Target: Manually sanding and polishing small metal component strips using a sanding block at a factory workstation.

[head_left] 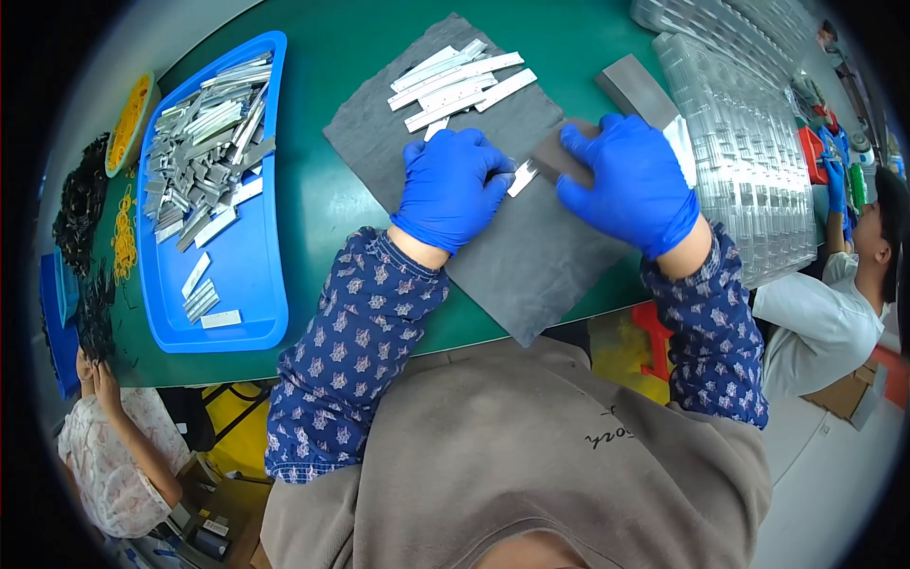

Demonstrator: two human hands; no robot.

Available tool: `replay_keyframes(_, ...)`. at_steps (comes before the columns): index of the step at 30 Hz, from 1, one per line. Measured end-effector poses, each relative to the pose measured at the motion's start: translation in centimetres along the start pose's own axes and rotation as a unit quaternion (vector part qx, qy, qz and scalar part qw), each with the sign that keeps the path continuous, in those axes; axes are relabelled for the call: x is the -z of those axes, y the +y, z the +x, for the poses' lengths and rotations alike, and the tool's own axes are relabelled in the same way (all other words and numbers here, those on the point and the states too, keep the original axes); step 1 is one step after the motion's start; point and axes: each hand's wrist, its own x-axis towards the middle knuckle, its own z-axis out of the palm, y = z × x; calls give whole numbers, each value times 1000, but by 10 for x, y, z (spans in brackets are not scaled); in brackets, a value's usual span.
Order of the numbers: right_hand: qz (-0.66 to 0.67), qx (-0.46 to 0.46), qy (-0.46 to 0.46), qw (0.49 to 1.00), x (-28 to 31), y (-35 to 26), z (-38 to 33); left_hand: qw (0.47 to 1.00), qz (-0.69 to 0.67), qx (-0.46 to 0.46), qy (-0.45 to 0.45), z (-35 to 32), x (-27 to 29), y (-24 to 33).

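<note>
My left hand [453,185], in a blue glove, is closed over the grey mat [531,275]. A flat silvery metal strip [521,177] sticks out past its fingertips, and the fingers appear to pinch it. My right hand [630,180], also gloved in blue, grips a dark grey block [561,152] like a sanding sponge, close beside the strip's end. How the block meets the strip is partly hidden by the fingers. Beyond my left hand lies a loose pile of metal strips [455,81] on the mat. One strip end shows just behind the knuckles.
A blue tray [282,237] at the left holds many metal strips. Another grey block [637,87] and stacked clear plastic trays [730,161] stand at the right. Yellow bands [125,232] and black pieces [81,194] lie far left. People work at both sides.
</note>
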Motion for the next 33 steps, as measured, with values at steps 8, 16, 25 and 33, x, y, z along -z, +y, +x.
replay_keyframes(8,-16,-95,-14,995,-2,35,1,1000,-5,-7,22,-1,-2,-4)
replay_keyframes(16,40,-33,104,993,-49,-15,-25,1000,14,-12,21,-4,0,-3)
replay_keyframes(25,45,-37,123,991,-48,-28,-23,999,25,-15,22,-4,1,-2)
replay_keyframes(33,39,-103,220,969,-49,36,-9,1000,7,-22,14,-5,-4,-4)
